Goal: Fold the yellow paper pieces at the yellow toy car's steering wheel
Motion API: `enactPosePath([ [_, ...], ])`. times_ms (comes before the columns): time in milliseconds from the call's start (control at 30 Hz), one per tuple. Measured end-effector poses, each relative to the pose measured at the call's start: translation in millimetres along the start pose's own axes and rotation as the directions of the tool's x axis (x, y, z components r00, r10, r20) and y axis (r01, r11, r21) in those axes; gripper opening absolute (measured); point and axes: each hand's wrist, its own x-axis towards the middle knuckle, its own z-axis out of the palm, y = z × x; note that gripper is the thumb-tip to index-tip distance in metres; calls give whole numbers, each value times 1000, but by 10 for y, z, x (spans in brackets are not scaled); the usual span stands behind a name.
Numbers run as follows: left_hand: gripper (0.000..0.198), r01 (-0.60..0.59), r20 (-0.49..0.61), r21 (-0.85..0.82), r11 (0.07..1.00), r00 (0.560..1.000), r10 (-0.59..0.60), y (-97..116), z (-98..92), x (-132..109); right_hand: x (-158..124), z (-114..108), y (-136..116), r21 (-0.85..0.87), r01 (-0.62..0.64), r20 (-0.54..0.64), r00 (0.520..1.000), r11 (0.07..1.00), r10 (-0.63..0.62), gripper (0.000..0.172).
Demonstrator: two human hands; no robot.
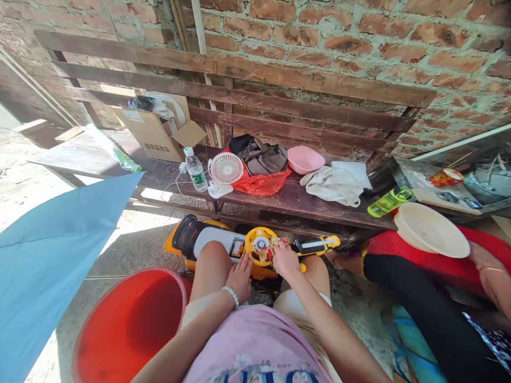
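A yellow ride-on toy car (pixel 217 239) stands before my knees, its yellow steering wheel (pixel 252 232) turned up toward me. My left hand (pixel 240 276) lies on my left thigh with its fingers stretched out, the tips close to the wheel's near rim. Over the wheel's right side, my right hand (pixel 286 259) is closed on a crumpled red-and-yellow patterned piece (pixel 274 246); whether it is cloth or wrapper I cannot tell. My fingers partly hide it.
A wooden bench (pixel 287 199) bears a cardboard box (pixel 149 135), water bottle (pixel 195 170), white fan (pixel 226 168) and pink basin (pixel 305 159). A red tub (pixel 128 330) stands left, below a blue umbrella (pixel 72 229). At right, another person's hand (pixel 489 266) touches a cream basin (pixel 431 231).
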Motion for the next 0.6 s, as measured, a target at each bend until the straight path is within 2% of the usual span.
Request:
enactPosePath([
  [100, 83, -25, -85, -116, 993, 996, 15, -82, 115, 45, -277, 62, -26, 54, 91, 17, 996, 994, -92, 32],
  [200, 92, -93, -190, -257, 962, 981, 44, -194, 207, 100, -336, -16, -41, 186, 172, 1, 984, 967, -176, 31],
  [267, 99, -108, -242, -341, 934, 970, 24, -255, 233, 122, -219, -133, -61, 237, 175, -74, 984, 956, -162, 34],
  [367, 99, -54, -251, -430, 901, 966, -62, -301, 216, 116, 99, -278, -176, 233, 136, -157, 982, 963, -101, 39],
  [500, 91, 3, -234, -468, 883, 964, -127, -342, 152, 67, 413, -210, -458, 166, 143, -40, 990, 976, -139, 45],
  [600, 85, 24, -243, -472, 881, 957, -156, -416, 130, 43, 401, -53, -561, 127, 227, -37, 974, 966, -224, 57],
])
